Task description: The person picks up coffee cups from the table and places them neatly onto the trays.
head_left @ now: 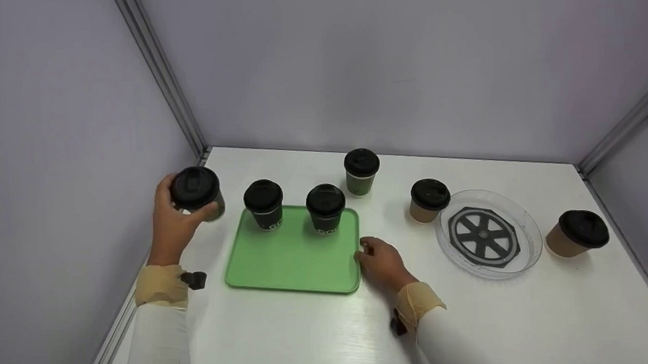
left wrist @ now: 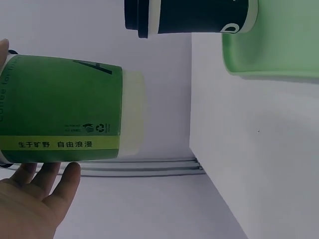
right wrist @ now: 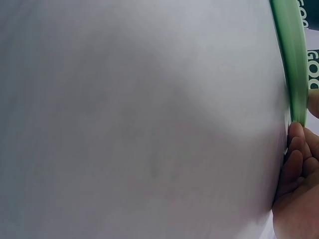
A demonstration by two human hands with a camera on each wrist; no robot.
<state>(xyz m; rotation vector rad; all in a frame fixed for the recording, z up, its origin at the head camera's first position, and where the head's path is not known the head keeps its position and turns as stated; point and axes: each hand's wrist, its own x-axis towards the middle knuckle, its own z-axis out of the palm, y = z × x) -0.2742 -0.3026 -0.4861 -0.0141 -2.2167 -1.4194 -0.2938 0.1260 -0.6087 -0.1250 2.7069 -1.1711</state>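
My left hand (head_left: 172, 228) grips a green paper coffee cup (left wrist: 62, 104) with a black lid (head_left: 194, 186), raised left of the green tray (head_left: 292, 268). In the left wrist view its green sleeve and pale base show, with fingers along one side. The right hand (head_left: 383, 262) pinches the tray's right edge, thumb over the rim and fingers curled against its outer side. Two dark cups with black lids, one at the tray's back left (head_left: 265, 205) and another farther right (head_left: 325, 208), stand upright on it.
Behind the tray stands a green lidded cup (head_left: 361, 172). Farther right, a small brown cup (head_left: 427, 200) stands by a clear round dish (head_left: 533, 249) with a dark wheel-like pattern, and a larger brown cup (head_left: 577, 233) is beyond. Grey walls (head_left: 379, 64) enclose the white table (head_left: 287, 342).
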